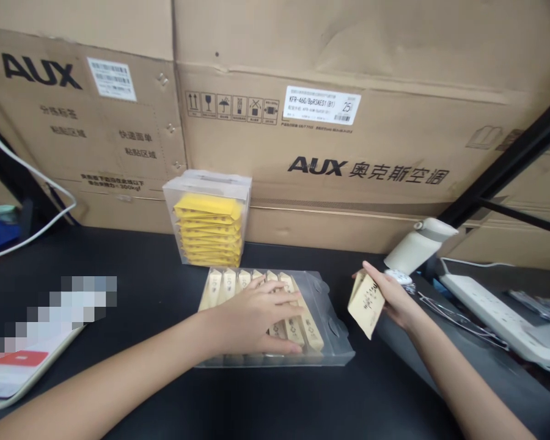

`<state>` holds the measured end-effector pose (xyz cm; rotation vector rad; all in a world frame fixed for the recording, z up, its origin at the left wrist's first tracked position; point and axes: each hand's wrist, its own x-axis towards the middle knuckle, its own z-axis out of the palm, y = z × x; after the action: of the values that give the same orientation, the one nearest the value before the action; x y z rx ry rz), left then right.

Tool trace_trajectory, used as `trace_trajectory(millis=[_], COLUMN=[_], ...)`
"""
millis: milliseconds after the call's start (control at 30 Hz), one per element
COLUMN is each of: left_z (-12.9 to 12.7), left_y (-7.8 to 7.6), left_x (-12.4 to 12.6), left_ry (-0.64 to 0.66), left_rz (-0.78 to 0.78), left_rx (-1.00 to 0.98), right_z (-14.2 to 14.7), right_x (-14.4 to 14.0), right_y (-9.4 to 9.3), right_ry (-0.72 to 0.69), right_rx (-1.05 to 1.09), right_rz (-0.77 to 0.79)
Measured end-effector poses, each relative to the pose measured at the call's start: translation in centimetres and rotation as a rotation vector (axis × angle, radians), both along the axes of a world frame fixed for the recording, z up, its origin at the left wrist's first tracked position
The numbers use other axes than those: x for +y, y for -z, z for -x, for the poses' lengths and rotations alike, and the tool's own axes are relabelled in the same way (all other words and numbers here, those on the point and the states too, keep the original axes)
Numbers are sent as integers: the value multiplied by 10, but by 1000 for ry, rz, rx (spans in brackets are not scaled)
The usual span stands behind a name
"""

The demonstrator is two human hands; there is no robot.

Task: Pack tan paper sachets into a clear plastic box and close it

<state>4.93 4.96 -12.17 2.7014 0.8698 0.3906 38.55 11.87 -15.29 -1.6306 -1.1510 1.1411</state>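
Note:
A clear plastic box (318,305) lies on its side on the black table, with several beige paper packets (214,284) in a row inside it. My left hand (256,311) rests on top of these packets, its fingers spread and stretched out. To the right of the box, my right hand (396,299) pinches a beige paper packet (367,305) with dark printed characters, held above the table. Behind the flat box stands another clear plastic box (247,195), filled with a stack of yellow packets (208,232).
Large cardboard boxes (256,159) form a wall at the back. A white bottle (417,247), glasses (467,321) and a white power strip (499,311) are on the right. At the left lies a phone-like device (27,366), its screen partly blurred out. A black metal frame (499,159) slants at the right.

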Motion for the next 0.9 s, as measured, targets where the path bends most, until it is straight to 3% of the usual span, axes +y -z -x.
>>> trace_trajectory(millis=[167, 400, 500, 700, 900], left_z=[1, 0, 0, 0, -1], left_y=[2, 2, 1, -2, -1], left_x=[0, 1, 0, 0, 0], left_ry=[11, 2, -1, -5, 2], left_rz=[-23, -5, 4, 9, 34], left_rx=[-5, 13, 15, 19, 19], right_z=[-7, 3, 8, 18, 36], right_x=[-3, -16, -20, -21, -22], right_y=[-1, -7, -7, 0, 8], right_ry=[-83, -612, -770, -758, -643], right_rx=[-111, 27, 99, 159, 248], right_rz=[-144, 124, 135, 132, 88])
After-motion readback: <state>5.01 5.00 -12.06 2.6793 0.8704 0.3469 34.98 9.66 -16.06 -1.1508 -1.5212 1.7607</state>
